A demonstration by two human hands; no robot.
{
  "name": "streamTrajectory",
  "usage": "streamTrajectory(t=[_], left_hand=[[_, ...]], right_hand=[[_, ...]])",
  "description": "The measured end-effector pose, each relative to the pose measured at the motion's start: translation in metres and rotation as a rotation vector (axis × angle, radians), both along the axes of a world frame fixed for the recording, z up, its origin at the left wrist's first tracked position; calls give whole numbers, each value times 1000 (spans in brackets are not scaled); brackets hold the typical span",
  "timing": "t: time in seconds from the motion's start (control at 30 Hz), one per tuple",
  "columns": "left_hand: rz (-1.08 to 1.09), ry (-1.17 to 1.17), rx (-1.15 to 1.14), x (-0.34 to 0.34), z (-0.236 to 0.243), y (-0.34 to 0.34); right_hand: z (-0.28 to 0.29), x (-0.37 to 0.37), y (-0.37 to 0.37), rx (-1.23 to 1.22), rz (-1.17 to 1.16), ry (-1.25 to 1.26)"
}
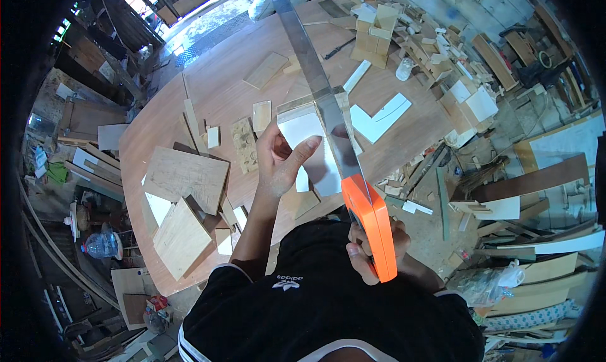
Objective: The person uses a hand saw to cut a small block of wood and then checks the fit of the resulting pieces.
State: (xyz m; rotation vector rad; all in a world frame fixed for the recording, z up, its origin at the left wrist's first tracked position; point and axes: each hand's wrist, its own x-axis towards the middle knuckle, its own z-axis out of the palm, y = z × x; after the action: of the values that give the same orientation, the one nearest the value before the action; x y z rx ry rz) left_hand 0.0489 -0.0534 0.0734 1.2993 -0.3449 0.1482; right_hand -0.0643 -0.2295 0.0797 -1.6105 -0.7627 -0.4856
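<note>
A handsaw [370,215] with an orange handle is gripped in my right hand [361,251], close to my body. Its long metal blade reaches forward and slants left across the worktable. My left hand [282,166] is closed on the left edge of a white-faced board [300,129], thumb on top and fingers curled at its side. The blade lies along the board's right side, partly covering it. Whether its teeth have entered the board I cannot tell. Beside the blade on the right rests a white L-shaped piece [380,119].
Loose wooden boards [187,179] lie on the left part of the brown worktable [158,123]. A stack of wood blocks [374,36] and a pile of offcuts stand at the far right. A clear cup [404,69] is near them. Planks [536,182] lean at the right wall.
</note>
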Motion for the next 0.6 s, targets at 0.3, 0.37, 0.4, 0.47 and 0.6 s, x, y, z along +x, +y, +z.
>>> streamTrajectory(t=[0.3, 0.37, 0.4, 0.47, 0.6], left_hand=[[3, -14, -42, -3, 2, -1], [-2, -19, -20, -3, 3, 0], [-1, -19, -20, -3, 3, 1], [-48, 4, 51, -2, 4, 4], [-49, 74, 36, -4, -1, 6]], right_hand=[[-11, -1, 2, 6, 33, 48], [-6, -1, 0, -39, 23, 71], [-5, -1, -1, -84, 12, 94], [-6, -2, 0, -55, 2, 105], [5, 5, 5, -48, 37, 77]])
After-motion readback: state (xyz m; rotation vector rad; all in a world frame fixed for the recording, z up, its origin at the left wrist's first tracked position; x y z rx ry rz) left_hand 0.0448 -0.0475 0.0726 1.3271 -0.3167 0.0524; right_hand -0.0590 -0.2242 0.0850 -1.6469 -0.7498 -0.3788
